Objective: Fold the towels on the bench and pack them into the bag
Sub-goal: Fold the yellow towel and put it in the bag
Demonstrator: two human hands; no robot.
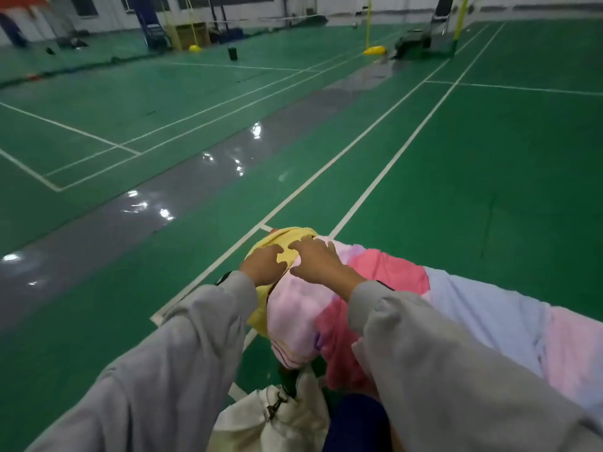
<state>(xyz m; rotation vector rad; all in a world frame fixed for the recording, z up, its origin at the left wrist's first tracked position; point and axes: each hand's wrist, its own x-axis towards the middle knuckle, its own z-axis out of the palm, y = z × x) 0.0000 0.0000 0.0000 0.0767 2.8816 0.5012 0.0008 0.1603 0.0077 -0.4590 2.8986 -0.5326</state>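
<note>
A yellow towel (287, 238) lies at the far end of a pile of towels that hides the bench under it. My left hand (266, 264) rests on the yellow towel with spread fingers. My right hand (318, 261) lies beside it, fingers straight, on the yellow towel and a pale pink towel (293, 321). A deeper pink towel (388, 272) and a light blue towel (483, 311) lie to the right. A cream bag (284, 415) with a metal clasp sits below, between my arms.
Green court floor (456, 177) with white lines surrounds the pile. A glossy grey strip (163, 197) runs diagonally at left. Far off stand a chair (440, 17), yellow posts with yellow bases (375, 50), a net and boxes.
</note>
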